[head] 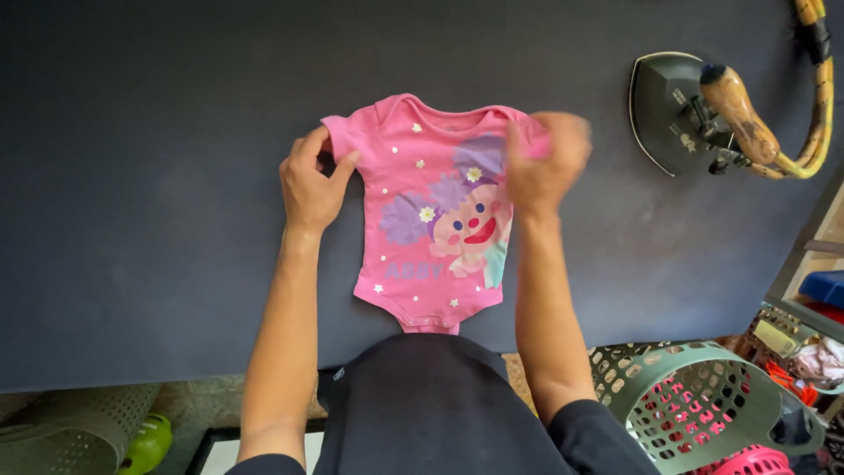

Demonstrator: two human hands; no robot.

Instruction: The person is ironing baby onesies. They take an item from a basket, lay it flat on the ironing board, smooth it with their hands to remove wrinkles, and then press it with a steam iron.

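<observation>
A small pink baby bodysuit (422,229) with a cartoon face print lies flat, front up, on a dark grey padded surface (158,176). My left hand (312,185) pinches the garment's left sleeve between thumb and fingers. My right hand (545,163) is blurred with motion and closed on the right sleeve at the shoulder. The snap end of the bodysuit points toward me, near the surface's front edge.
An old iron (681,110) with a wooden handle and a braided cord rests at the back right. A green perforated laundry basket (694,396) stands on the floor at the lower right, beside shelves with clutter. A grey basket (61,431) sits lower left.
</observation>
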